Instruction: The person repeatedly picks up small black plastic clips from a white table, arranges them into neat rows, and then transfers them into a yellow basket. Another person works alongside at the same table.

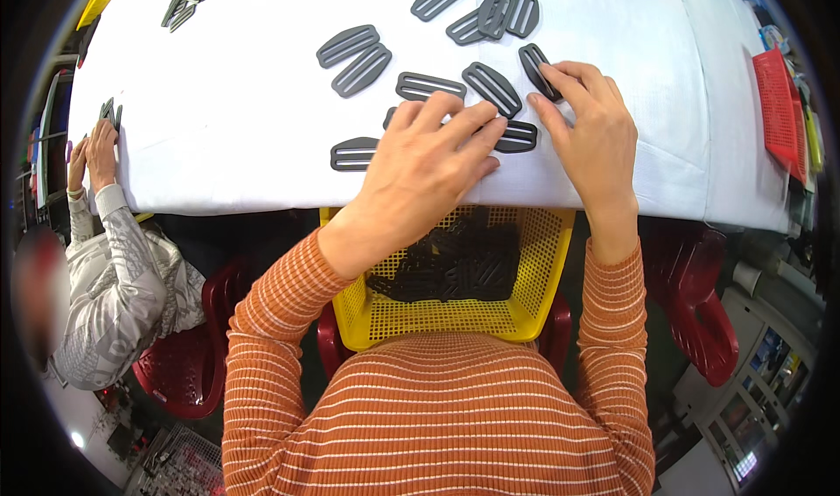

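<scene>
Dark grey slide buckles, each an oblong plate with two long slots, lie scattered over the white tablecloth. My right hand [595, 120] pinches the lower end of one buckle [531, 65] between thumb and fingers, and that buckle looks tilted. My left hand [420, 155] is palm down over several buckles, its fingers bent but apart. Its fingertips touch or nearly touch a buckle [518, 137], and it partly covers another buckle [353, 154]. Just beyond the hands are a slanted buckle [493, 89] and a level one [430, 87].
A yellow basket [544, 273] holding many dark pieces sits against my body below the table edge. More buckles [494, 13] are heaped farther off on the white table [227, 120]. A red basket [779, 115] stands right. At left, another person's hands [98, 150] handle dark pieces.
</scene>
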